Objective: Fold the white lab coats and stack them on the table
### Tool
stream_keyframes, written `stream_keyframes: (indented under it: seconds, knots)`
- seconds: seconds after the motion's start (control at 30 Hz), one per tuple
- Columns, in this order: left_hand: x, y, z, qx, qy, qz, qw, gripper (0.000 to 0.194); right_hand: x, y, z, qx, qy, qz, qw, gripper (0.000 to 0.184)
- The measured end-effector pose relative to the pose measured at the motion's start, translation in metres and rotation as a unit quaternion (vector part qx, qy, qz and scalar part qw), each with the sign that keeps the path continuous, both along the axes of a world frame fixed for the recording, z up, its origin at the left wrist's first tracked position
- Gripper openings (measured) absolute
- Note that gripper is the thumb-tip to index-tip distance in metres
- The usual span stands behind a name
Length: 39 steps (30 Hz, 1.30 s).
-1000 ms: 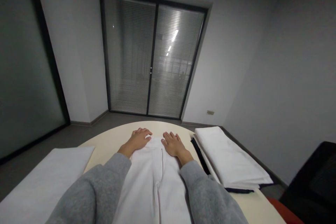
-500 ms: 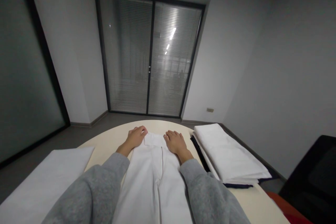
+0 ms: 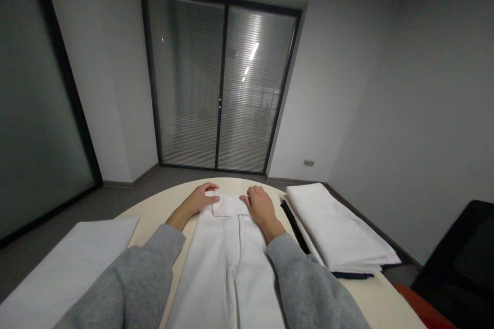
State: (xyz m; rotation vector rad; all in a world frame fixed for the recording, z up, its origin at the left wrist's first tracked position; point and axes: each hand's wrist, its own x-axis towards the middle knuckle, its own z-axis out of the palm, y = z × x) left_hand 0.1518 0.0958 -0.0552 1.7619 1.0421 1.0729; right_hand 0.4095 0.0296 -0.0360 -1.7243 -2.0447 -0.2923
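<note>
A long white folded garment (image 3: 208, 262) lies in front of me, running from the near edge of view toward the far side of the table. A folded flap (image 3: 230, 206) crosses its far end, and a lengthwise seam or opening runs down the middle. My left hand (image 3: 196, 199) is at the far left corner, thumb on top and fingers around the fabric's edge. At the far right corner, my right hand (image 3: 260, 206) has its thumb on the flap and its fingers curled over the edge. The exact kind of garment is unclear.
Both hands work over a cream round table (image 3: 150, 205). To the right is a stack of folded white cloth (image 3: 335, 226) with dark fabric underneath. White cloth (image 3: 73, 262) lies at the left. A dark chair (image 3: 463, 257) stands at the right, and a glazed door (image 3: 219, 82) is beyond.
My left hand's thumb and fingers have spread around the garment's far left corner. My right fingers have curled more around the far edge. The flap looks slightly wider across the end.
</note>
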Motion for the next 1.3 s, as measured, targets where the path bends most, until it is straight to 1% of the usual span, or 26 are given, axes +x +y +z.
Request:
stream_keyframes:
  seconds: [0.03, 0.1, 0.2, 0.27, 0.33, 0.4, 0.47, 0.53, 0.6, 0.63, 0.7, 0.77, 0.8, 0.83, 0.87, 0.9, 1.0, 1.03, 1.07, 1.1, 1.2, 1.3]
  knots:
    - [0.0, -0.001, 0.001, -0.032, -0.005, -0.019, 0.999, 0.063, 0.0, 0.0, 0.0, 0.003, 0.004, 0.002, 1.0, 0.03]
    - [0.0, -0.003, 0.003, -0.065, 0.017, -0.042, 0.997, 0.061, 0.001, 0.0, -0.001, 0.009, 0.015, 0.0, 1.0, 0.029]
    - [0.001, -0.004, 0.004, -0.069, 0.038, -0.047, 0.996, 0.05, 0.003, -0.001, -0.001, 0.017, 0.031, -0.01, 0.999, 0.027]
    - [0.002, -0.002, 0.003, -0.037, 0.036, -0.016, 0.999, 0.048, 0.003, -0.002, 0.0, 0.025, 0.037, -0.015, 0.999, 0.027]
    - [0.002, 0.0, 0.001, 0.013, 0.042, 0.047, 0.998, 0.045, 0.002, -0.003, 0.002, 0.031, 0.039, -0.007, 0.999, 0.029]
    - [0.0, 0.002, 0.0, 0.052, 0.06, 0.109, 0.991, 0.042, -0.001, -0.007, 0.004, 0.03, 0.034, 0.023, 0.999, 0.029]
    - [-0.001, 0.001, 0.0, 0.069, 0.087, 0.136, 0.984, 0.034, -0.006, -0.01, 0.005, 0.014, 0.018, 0.08, 0.997, 0.032]
    - [-0.001, -0.004, 0.001, 0.089, 0.121, 0.136, 0.979, 0.022, -0.012, -0.014, 0.007, -0.009, -0.004, 0.145, 0.989, 0.041]
    - [0.003, -0.01, 0.003, 0.107, 0.15, 0.115, 0.976, 0.015, -0.016, -0.016, 0.009, -0.025, -0.024, 0.185, 0.982, 0.051]
    - [0.006, -0.013, 0.004, 0.117, 0.165, 0.102, 0.974, 0.017, -0.017, -0.016, 0.01, -0.029, -0.028, 0.183, 0.982, 0.053]
    - [0.011, -0.018, 0.008, 0.137, 0.19, 0.1, 0.967, 0.023, -0.016, -0.015, 0.012, -0.029, -0.017, 0.136, 0.99, 0.047]
    - [0.015, -0.019, 0.013, 0.142, 0.22, 0.137, 0.955, 0.025, -0.013, -0.011, 0.011, -0.025, 0.012, 0.069, 0.997, 0.033]
    - [0.017, -0.018, 0.017, 0.136, 0.235, 0.154, 0.95, 0.028, -0.01, -0.009, 0.01, -0.022, 0.03, 0.037, 0.999, 0.029]
    - [0.019, -0.016, 0.02, 0.125, 0.251, 0.162, 0.946, 0.034, -0.008, -0.006, 0.008, -0.019, 0.047, 0.012, 0.999, 0.028]
    - [0.021, -0.014, 0.024, 0.112, 0.268, 0.153, 0.945, 0.038, -0.006, -0.003, 0.005, -0.017, 0.062, -0.01, 0.998, 0.029]
    - [0.024, -0.012, 0.028, 0.101, 0.284, 0.128, 0.945, 0.039, -0.003, 0.0, 0.002, -0.017, 0.078, -0.028, 0.996, 0.03]
    - [0.039, -0.013, 0.034, 0.098, 0.311, 0.034, 0.945, 0.028, 0.003, 0.008, -0.009, -0.027, 0.121, -0.064, 0.99, 0.03]
    - [0.045, -0.017, 0.034, 0.107, 0.314, 0.014, 0.943, 0.024, 0.004, 0.011, -0.012, -0.03, 0.132, -0.068, 0.988, 0.03]
    - [0.052, -0.021, 0.033, 0.118, 0.315, 0.001, 0.942, 0.023, 0.005, 0.012, -0.014, -0.032, 0.142, -0.069, 0.987, 0.03]
    - [0.059, -0.026, 0.031, 0.13, 0.314, -0.005, 0.94, 0.027, 0.007, 0.014, -0.016, -0.032, 0.151, -0.069, 0.986, 0.03]
    - [0.075, -0.041, 0.02, 0.146, 0.331, -0.008, 0.932, 0.04, 0.009, 0.015, -0.018, -0.029, 0.172, -0.068, 0.982, 0.033]
    - [0.082, -0.05, 0.012, 0.145, 0.367, 0.006, 0.919, 0.042, 0.009, 0.012, -0.016, -0.017, 0.187, -0.081, 0.979, 0.033]
